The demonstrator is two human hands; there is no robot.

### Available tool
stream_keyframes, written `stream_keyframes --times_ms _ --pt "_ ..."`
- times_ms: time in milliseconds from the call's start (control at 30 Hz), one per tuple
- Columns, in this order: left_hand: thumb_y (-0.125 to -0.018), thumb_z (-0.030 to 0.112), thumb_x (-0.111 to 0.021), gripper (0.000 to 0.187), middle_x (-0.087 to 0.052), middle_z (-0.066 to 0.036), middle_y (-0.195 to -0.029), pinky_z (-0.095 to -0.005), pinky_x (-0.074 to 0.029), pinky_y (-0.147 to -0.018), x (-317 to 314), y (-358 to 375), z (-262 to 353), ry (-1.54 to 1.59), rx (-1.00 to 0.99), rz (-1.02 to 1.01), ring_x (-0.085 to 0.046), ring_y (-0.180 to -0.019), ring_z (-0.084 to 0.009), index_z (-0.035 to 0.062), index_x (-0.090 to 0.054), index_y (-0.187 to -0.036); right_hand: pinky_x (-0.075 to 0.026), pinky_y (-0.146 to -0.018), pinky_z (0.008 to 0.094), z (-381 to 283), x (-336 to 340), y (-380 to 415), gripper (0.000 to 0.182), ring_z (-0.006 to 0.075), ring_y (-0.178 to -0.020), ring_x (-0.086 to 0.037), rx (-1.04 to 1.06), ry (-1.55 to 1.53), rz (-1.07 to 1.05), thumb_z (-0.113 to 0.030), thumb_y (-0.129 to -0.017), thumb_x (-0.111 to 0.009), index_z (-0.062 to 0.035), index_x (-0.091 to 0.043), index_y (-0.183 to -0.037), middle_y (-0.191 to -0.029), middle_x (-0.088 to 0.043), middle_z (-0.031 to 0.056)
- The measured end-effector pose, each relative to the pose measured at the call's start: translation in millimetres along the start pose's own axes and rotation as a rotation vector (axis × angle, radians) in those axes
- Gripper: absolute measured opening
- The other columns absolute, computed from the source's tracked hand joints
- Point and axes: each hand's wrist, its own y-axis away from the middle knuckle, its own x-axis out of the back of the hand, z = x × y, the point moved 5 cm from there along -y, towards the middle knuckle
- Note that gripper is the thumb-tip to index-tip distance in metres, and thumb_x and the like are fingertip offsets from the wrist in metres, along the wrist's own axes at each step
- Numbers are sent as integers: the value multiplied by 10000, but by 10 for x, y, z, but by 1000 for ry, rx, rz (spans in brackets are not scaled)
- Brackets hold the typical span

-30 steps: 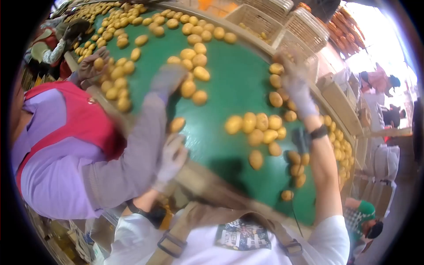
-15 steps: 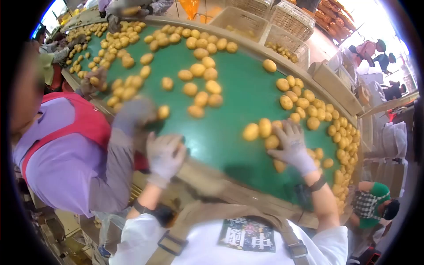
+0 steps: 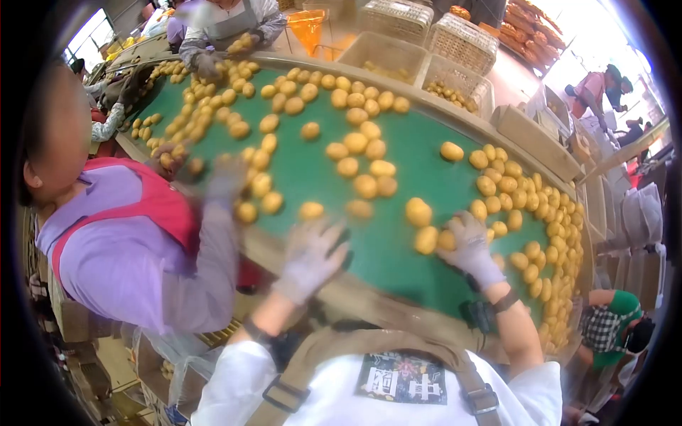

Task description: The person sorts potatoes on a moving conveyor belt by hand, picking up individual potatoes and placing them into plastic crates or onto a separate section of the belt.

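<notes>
Bright window (image 3: 88,35), pinkish floor (image 3: 510,89), white glare (image 3: 593,32)

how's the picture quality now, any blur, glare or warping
Head view: the co-worker's nearer hand is smeared, and the wearer's left hand looks softer than the right hand; head view again: glare washes out the upper right, the corners are black, and the far edge of the green belt bows.
</notes>
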Motion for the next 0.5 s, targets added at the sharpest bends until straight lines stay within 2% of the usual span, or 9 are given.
stream_keyframes --times_ms 100,200,233,300,367,433,467,500 --pt "-852 321 -700 535 -552 -152 -1429 -426 -455 -1021 -118 -341 253 -39 -141 -138 -603 -1171 -301 151 -620 -1352 -498 -862 498 12 82 110 434 384 -1062 -606 -42 -32 54 -393 -713 -806 -105 -674 -1010 -1199 -600 193" --pt "-801 320 -747 601 -517 -163 -1459 -465 -444 -1035 -451 -677 488 -150 -197 -309 -572 -1190 -325 159 -607 -1364 -518 -827 494 94 153 252 410 370 -1037 -626 -65 24 63 -393 -714 -806 -112 -673 -981 -1170 -618 186" --pt "-785 311 -755 608 -525 -165 -1446 -477 -442 -1033 -470 -800 645 -176 -301 -214 -561 -1197 -336 161 -611 -1356 -525 -816 492 169 151 300 400 366 -1030 -631 -88 64 69 -392 -714 -806 -115 -672 -970 -1159 -625 184" --pt "-752 294 -770 621 -539 -171 -1419 -502 -439 -1030 -548 -977 974 -193 -547 -9 -538 -1209 -356 164 -621 -1340 -530 -807 485 339 58 369 385 354 -1025 -633 -180 103 -73 -397 -715 -804 -113 -658 -929 -1150 -626 185" --pt "-713 276 -780 603 -562 -170 -1352 -519 -430 -1031 -902 -1167 1215 -225 -693 31 -497 -1250 -376 157 -644 -1288 -533 -871 453 413 329 498 393 351 -1090 -626 -186 11 -11 -388 -729 -806 -119 -685 -989 -1183 -621 194" --pt "-728 227 -744 513 -604 -168 -1227 -512 -452 -980 -1114 -1273 1213 -219 -789 57 -539 -1177 -379 150 -662 -1228 -528 -917 423 330 828 493 403 336 -1125 -621 -279 -175 234 -363 -747 -812 -123 -698 -1050 -1187 -624 196" --pt "-738 195 -719 477 -616 -158 -1173 -506 -471 -926 -1149 -1346 1248 -251 -774 -24 -558 -1129 -372 150 -666 -1210 -525 -940 408 317 1137 523 410 329 -1142 -618 -295 -269 355 -350 -756 -815 -124 -704 -1080 -1189 -625 197" --pt "-749 162 -695 445 -628 -147 -1120 -500 -491 -872 -1131 -1381 1273 -291 -741 -108 -578 -1082 -366 151 -670 -1193 -518 -960 401 246 1649 557 429 324 -1162 -611 -205 -209 561 -340 -765 -818 -113 -699 -1109 -1208 -625 195"
